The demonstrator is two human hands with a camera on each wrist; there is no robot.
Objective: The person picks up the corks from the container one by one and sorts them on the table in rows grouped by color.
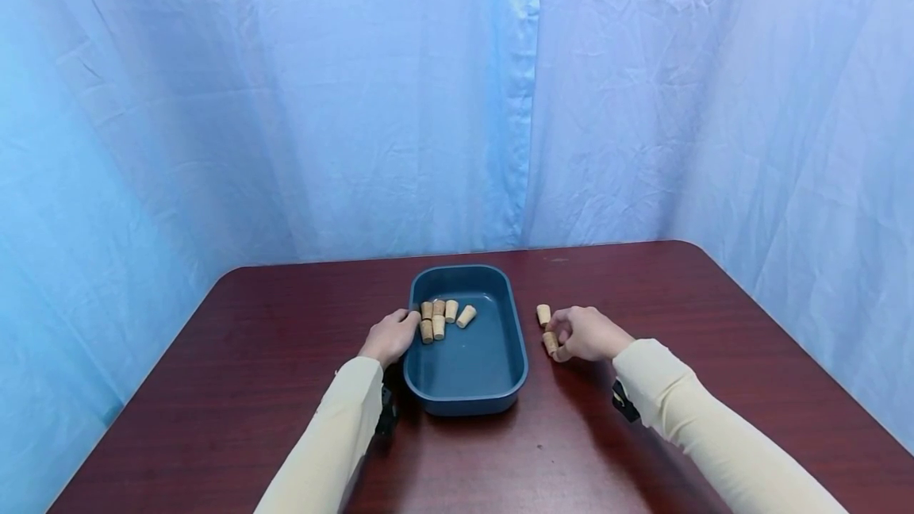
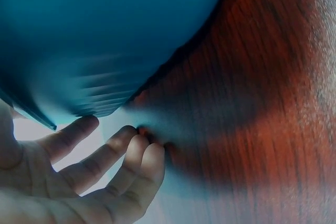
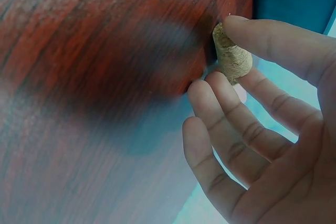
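A dark blue rectangular bin [image 1: 467, 406] stands on the table with several corks [image 1: 439, 328] gathered at its left side. My left hand [image 1: 391, 337] holds the bin's left rim, its thumb on the inner side and its index finger against the outer wall [image 2: 105, 30]. Right of the bin, my right hand [image 1: 587, 333] pinches a cork [image 3: 234, 60] between thumb and index finger, at the tabletop; the other fingers curve loosely beside it. Just beyond it, another cork [image 1: 543, 314] sits on the table.
The dark red wooden table [image 1: 286, 387] has rounded far corners. Light blue curtains [image 1: 385, 101] hang behind it and along both sides.
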